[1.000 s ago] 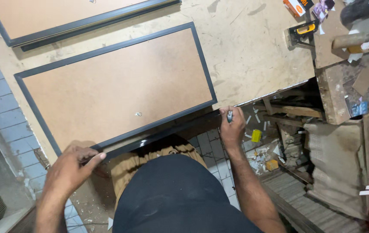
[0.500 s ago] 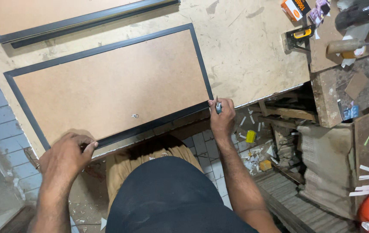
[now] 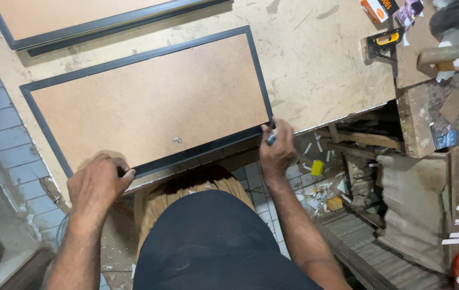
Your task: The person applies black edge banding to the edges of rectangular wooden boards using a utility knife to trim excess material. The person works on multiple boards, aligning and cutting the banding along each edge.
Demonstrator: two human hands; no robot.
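A dark-framed panel with a brown backing board lies face down on the pale, scuffed desk, its near long edge running along the desk's front edge. The left hand sits at the panel's near-left corner, fingers curled down over the dark frame rail there, closed against it. The right hand is at the panel's near-right corner, fingers closed around a small dark tool (only its tip shows, so its kind is unclear) whose end meets the frame's corner. A small metal hanger is fixed on the backing board, just inside the near rail and between the two hands, nearer the left.

Beyond the panel's far edge lies a second framed panel, parallel to it and partly out of view. To the right of the panel, well apart at the desk's far-right corner, rests a yellow-and-black tool. Below the panel's right corner, scraps and small yellow blocks litter the tiled floor.
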